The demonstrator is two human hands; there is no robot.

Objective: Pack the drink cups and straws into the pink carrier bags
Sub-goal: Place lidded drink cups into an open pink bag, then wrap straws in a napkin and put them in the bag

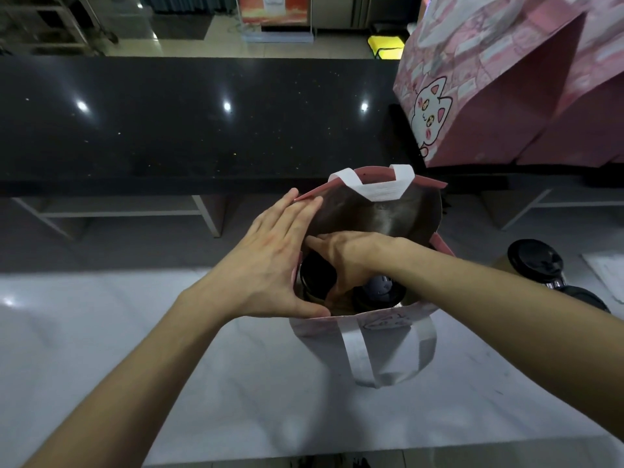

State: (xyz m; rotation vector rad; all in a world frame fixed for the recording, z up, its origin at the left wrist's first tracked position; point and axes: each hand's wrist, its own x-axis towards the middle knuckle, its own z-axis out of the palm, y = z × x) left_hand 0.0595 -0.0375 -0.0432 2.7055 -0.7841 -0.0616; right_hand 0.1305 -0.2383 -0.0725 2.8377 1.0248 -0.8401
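we count three pink paper carrier bags: one open bag with white handles [368, 324] and two cat-printed bags on the black counter, one nearer [479, 92] and one behind it [597, 106]. we see four black-lidded drink cups: two inside the open bag [317, 276] [381, 293], two beside it [535, 261] [584, 297].

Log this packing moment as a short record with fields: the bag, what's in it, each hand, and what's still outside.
bag: pink carrier bag standing open on the white table
inside: two black-lidded cups, one on the left, one on the right
left hand: fingers straight, holding the bag's left wall open
right hand: reaching down into the bag between the cups; grip hidden
outside: two more black-lidded cups on the table to the right
other bags: pink cat-print bags on the black counter
straws: none visible
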